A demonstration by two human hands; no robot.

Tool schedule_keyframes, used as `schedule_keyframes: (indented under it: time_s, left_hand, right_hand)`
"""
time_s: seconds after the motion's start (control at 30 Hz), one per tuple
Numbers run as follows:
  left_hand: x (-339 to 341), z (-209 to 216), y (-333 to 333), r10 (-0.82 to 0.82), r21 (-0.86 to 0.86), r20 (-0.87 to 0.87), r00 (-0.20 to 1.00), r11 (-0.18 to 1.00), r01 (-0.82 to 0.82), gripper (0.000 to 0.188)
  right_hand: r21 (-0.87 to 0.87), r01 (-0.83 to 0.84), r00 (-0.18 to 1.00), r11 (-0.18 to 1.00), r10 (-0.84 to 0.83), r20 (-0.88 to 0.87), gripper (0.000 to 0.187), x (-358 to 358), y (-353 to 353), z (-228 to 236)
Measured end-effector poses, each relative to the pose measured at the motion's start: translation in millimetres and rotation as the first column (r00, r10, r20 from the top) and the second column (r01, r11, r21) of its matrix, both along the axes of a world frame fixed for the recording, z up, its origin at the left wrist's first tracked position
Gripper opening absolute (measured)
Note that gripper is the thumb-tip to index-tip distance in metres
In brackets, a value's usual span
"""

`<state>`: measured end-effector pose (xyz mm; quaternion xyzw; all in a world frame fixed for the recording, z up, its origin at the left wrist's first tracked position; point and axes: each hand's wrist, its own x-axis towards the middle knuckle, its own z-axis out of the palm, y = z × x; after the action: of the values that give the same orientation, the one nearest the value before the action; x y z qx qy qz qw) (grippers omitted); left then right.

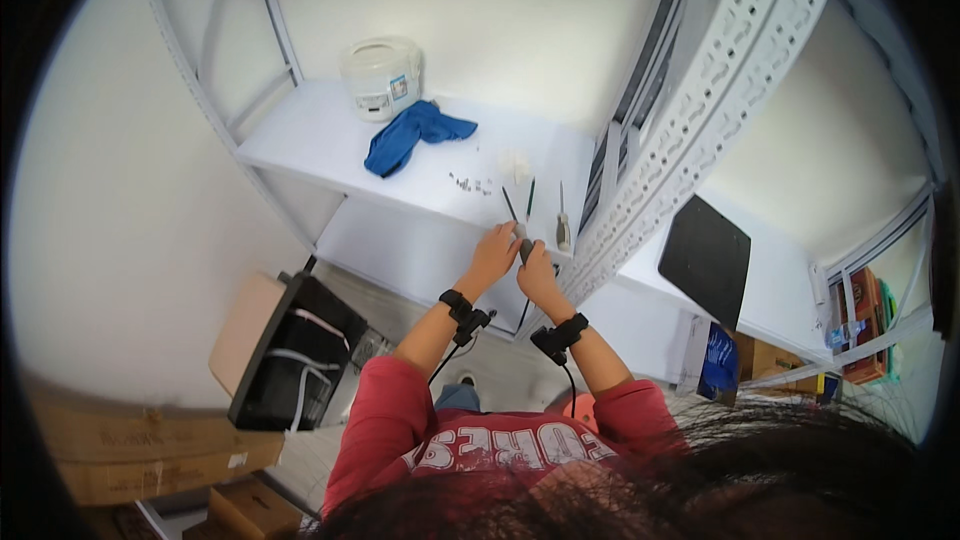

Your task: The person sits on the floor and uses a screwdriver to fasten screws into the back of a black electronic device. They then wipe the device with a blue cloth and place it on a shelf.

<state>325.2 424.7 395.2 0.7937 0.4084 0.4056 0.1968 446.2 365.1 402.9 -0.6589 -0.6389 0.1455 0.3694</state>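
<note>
In front of me, at the shelf's front edge, both of my hands are closed around a screwdriver [526, 250] with a grey handle. Its dark shaft points away from me over the white shelf top. My left hand [492, 254] has its fingers at the front of the handle, while my right hand [539, 273] grips farther back. Just to the right lies a second screwdriver [563, 230] with a grey-and-pale handle. A thin dark green stick-like tool [530, 198] rests between the two. Several small metal pieces, perhaps screws [470, 183], are scattered to the left.
A blue cloth [410, 135] lies crumpled before a white rice cooker [381, 80] on the white shelf [310, 135]. A perforated metal post [700, 100] rises at right, with a black board [705, 255] beyond. Below left stand an open black-rimmed container [300, 350] and cardboard boxes [150, 455].
</note>
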Motion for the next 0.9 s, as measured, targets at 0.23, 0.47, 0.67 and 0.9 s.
schedule_keyframes:
  time_s: [0.23, 0.47, 0.67, 0.9]
  left_hand:
    - [-2.4, -16.6, 89.8, -0.101, -0.182, -0.039, 0.994, 0.979, 0.092, 0.038]
    - [6.9, -26.2, 122.4, -0.160, -0.237, -0.043, 0.986, 0.961, 0.145, 0.040]
    - [-5.8, -38.7, 140.8, -0.181, -0.236, -0.021, 0.983, 0.956, 0.171, 0.046]
    - [-5.7, -17.8, 132.6, -0.151, -0.304, -0.016, 0.988, 0.942, 0.139, 0.041]
  right_hand:
    - [-0.043, 0.078, 0.994, 0.996, -0.075, 0.079, 0.037, -15.2, 72.2, -4.6]
    - [0.033, 0.120, 0.970, 0.992, -0.124, 0.208, 0.033, -16.7, 109.9, -28.9]
    - [0.059, 0.202, 0.903, 0.978, -0.209, 0.375, 0.028, -31.8, 122.6, -15.7]
    - [0.073, 0.222, 0.883, 0.972, -0.233, 0.408, 0.035, -22.9, 120.7, -11.8]
